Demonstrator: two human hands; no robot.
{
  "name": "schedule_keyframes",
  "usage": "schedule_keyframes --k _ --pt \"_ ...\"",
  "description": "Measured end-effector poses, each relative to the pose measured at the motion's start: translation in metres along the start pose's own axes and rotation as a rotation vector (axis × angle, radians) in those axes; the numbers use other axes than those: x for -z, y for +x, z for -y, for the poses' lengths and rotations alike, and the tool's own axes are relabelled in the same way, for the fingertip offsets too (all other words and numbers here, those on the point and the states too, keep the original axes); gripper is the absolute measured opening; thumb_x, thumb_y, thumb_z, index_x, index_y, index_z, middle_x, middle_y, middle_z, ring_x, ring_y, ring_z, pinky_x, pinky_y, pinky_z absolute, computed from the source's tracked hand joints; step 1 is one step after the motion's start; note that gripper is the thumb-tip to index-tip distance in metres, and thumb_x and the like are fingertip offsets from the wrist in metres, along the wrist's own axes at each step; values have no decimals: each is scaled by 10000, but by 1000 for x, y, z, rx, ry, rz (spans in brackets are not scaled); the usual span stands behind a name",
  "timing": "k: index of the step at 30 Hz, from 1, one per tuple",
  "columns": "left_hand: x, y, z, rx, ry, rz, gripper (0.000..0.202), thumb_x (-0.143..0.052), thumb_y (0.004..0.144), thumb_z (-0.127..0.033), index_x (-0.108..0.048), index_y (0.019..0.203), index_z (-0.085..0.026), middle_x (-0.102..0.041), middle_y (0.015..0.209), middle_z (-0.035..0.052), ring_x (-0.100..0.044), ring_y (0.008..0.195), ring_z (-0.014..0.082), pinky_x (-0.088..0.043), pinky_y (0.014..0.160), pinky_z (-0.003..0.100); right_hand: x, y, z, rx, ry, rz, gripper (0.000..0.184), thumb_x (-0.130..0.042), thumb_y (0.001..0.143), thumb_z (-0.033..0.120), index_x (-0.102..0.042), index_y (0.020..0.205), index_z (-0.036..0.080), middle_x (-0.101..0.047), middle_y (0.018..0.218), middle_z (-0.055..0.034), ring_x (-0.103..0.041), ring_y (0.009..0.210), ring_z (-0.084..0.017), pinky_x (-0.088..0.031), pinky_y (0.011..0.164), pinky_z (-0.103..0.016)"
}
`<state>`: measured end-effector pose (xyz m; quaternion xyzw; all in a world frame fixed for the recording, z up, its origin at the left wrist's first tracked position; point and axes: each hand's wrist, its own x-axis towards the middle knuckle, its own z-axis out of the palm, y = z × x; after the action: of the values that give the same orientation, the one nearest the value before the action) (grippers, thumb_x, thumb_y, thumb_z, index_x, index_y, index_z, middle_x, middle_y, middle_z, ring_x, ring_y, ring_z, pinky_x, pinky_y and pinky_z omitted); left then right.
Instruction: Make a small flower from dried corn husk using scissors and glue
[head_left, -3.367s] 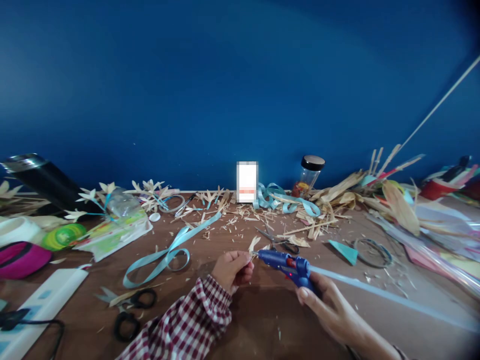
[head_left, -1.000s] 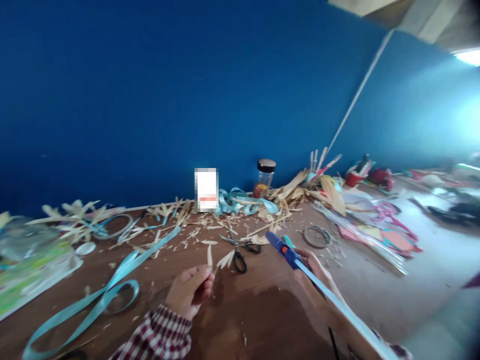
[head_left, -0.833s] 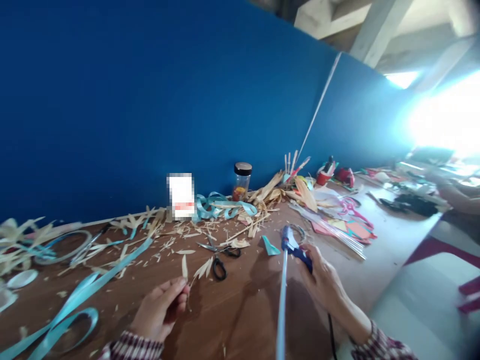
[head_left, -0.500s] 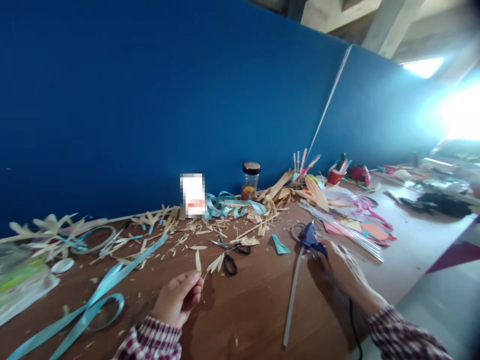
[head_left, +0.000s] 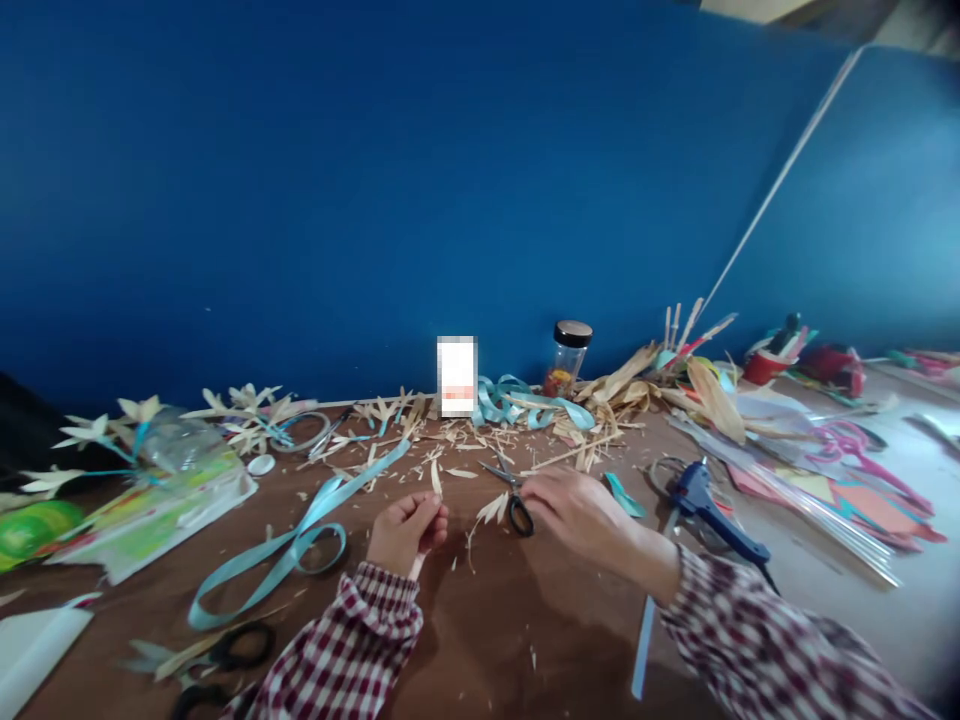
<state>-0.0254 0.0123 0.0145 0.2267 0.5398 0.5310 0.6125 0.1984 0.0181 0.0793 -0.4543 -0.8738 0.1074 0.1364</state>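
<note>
My left hand (head_left: 409, 525) pinches a small pale petal cut from dried husk (head_left: 436, 478) between thumb and fingertips, above the brown table. My right hand (head_left: 574, 505) reaches in, its fingers closed over the handles of black-handled scissors (head_left: 520, 517); one loop shows and the other is covered. The scissors' blades lie on the table, pointing away to the left. Beside them rest several loose husk petals (head_left: 493, 508). A blue glue gun (head_left: 709, 505) with a clear glue stick (head_left: 643, 648) at its side lies right of my right forearm.
A light-blue ribbon (head_left: 292, 545) curls left of my left hand; a second pair of scissors (head_left: 244, 645) lies near the front. Husk scraps, a black-lidded jar (head_left: 570, 358) and a pixelated white object (head_left: 457, 378) stand along the blue wall (head_left: 360, 200). Pink scissors (head_left: 851, 450) lie right.
My right hand has let go of the glue gun and moved left onto the scissors. The left hand still pinches the petal. The view has turned left.
</note>
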Motion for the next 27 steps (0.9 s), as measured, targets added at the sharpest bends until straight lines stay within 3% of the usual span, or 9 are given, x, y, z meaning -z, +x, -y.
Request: schedule_keyframes --k 5,10,17,22,27 --pt "11 11 -3 -69 -42 -41 91 -685 651 -166 -601 650 -130 -619 528 -5 -545 426 68 -468 412 146 -34 67 11 -2 -5 40 169 -438 867 182 -604 838 175 -639 792 -46 -578 722 -153 -393 654 -246" --pt "10 13 3 -93 -62 -30 194 -742 578 -220 -605 654 -104 -620 514 2 -534 422 67 -452 387 146 -53 95 14 -57 -46 75 85 -517 804 169 -598 785 159 -623 785 -64 -571 721 -176 -376 638 -260" --pt "10 13 2 -98 -106 -39 225 -758 557 -247 -612 655 -106 -630 551 10 -538 433 63 -463 403 156 -57 92 17 -67 -22 65 119 -468 809 158 -578 765 170 -598 767 -49 -555 690 -168 -349 602 -257" --pt "9 12 4 -115 -101 -42 281 -773 532 -277 -650 722 -110 -631 592 3 -564 473 73 -482 442 164 -53 75 22 -3 100 43 72 -486 808 171 -527 863 193 -614 754 -12 -556 673 -144 -353 583 -232" --pt "9 10 8 -115 -20 56 297 -764 535 -347 -647 680 -116 -595 507 -17 -552 453 81 -457 420 162 -49 54 29 29 272 32 154 -534 757 125 -506 888 201 -622 770 6 -575 681 -129 -388 586 -208"
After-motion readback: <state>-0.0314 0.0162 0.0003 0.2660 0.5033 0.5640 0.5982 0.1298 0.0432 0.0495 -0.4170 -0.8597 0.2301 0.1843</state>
